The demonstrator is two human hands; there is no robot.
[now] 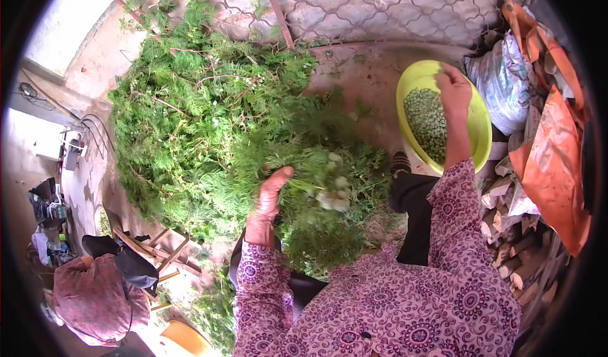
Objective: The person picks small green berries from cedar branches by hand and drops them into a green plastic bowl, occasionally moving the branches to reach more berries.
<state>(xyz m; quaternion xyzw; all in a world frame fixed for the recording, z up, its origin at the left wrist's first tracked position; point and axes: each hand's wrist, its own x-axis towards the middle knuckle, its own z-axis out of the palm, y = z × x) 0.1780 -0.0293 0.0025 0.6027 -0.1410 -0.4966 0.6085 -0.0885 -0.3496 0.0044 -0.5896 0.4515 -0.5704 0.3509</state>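
One sack (pixel 505 83) with illegible bluish markings beside the yellow basin (pixel 480 129)

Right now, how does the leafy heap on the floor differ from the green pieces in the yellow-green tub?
The leafy heap is feathery and tangled; the green pieces are small and look rounded. The leafy heap sprawls across the floor, while the green pieces sit inside the yellow-green tub. The leafy heap is also far larger than the batch of green pieces. Both are green.

Left hand (pixel 271 191) curled, thumb (pixel 287 172) extended, right hand (pixel 455 90) farther forward, fingers (pixel 441 78) blurred
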